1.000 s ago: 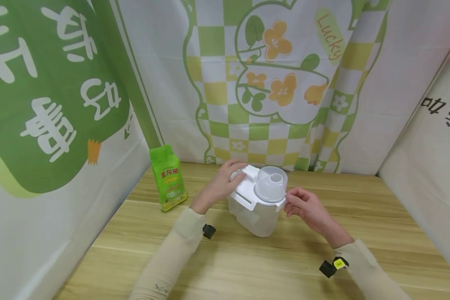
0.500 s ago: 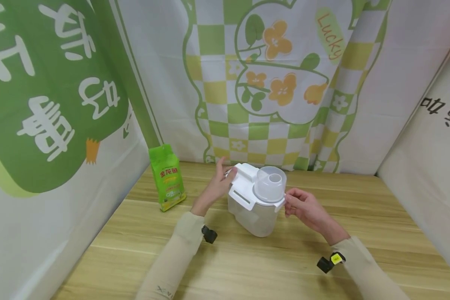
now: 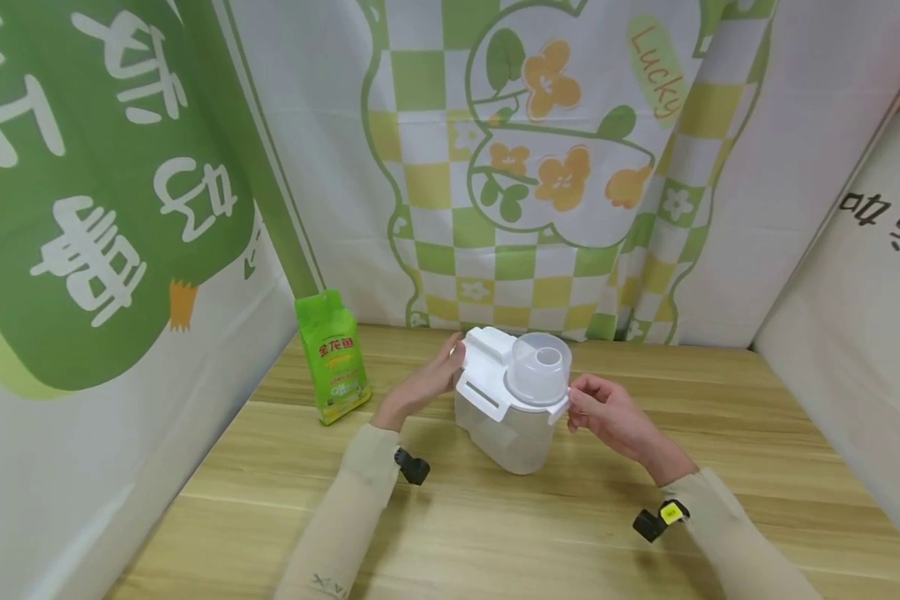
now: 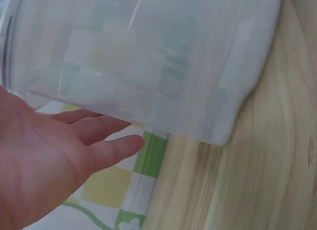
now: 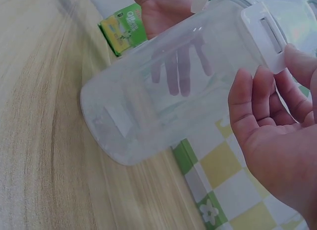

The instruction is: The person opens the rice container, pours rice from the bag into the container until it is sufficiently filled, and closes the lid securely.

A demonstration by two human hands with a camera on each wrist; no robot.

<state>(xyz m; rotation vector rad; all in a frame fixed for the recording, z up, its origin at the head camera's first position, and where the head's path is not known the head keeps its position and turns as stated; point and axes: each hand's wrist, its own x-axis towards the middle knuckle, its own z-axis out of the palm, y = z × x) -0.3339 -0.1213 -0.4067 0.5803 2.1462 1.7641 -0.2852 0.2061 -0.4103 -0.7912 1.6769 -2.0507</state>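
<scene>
So the step in hand looks like working the latch (image 3: pixel 558 411) on the container's right side, as the person sees it. The container (image 3: pixel 508 442) itself is standing upright on the surface (image 3: pixel 495 533), white lid (image 3: pixel 487 360) on, with a clear cup (image 3: pixel 540 371) sitting on top. The right grip (image 3: pixel 615 418) is nearly closed, thumb and curled fingers pinching the edge of that latch. The left grip (image 3: pixel 424 387) is loose, fingers fairly straight and spread along the container's far left side, holding nothing; can't really tell if they're pressing the wall. IMO the trick is bracing with that left palm, because the container seems light and would probably skid or twist if only one side gets force. Best to work the latch with the thumb at its free edge, smooth and steady, no yanking, since thin plastic hinges can snap. The slotted latch (image 3: pixel 483 396) on the container's near side sticks out, so worth not snagging it. The green bag (image 3: pixel 335 358) is well apart, left of the container, nicely out of the way.
</scene>
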